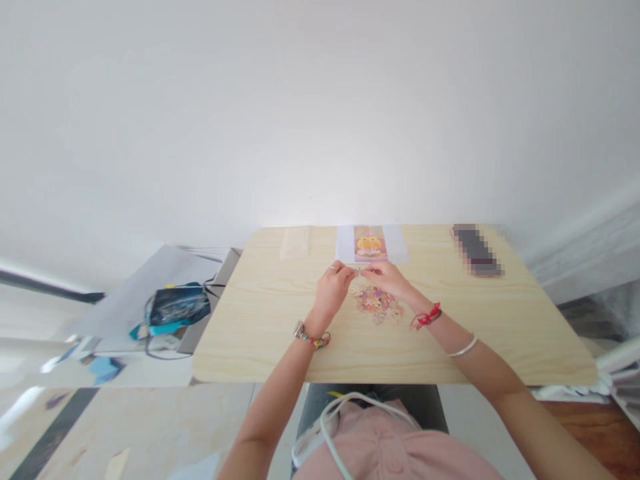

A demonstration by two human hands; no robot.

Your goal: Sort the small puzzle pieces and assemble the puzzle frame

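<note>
My left hand (pixel 333 287) and my right hand (pixel 387 278) meet over the middle of a light wooden table (pixel 260 340). Both pinch small puzzle pieces (pixel 358 271) between their fingertips, held together just above the tabletop. Below the right hand lies a loose heap of colourful puzzle pieces (pixel 377 305). Beyond the hands a white sheet with a picture of a yellow cartoon figure (pixel 371 243) lies flat at the far edge. My left wrist wears a beaded bracelet, my right a red string and a white bangle.
A pale translucent strip (pixel 295 242) lies at the table's far left. A dark flat object, blurred out (pixel 477 250), rests at the far right. To the left of the table a grey surface holds a blue bag (pixel 177 307) with cords.
</note>
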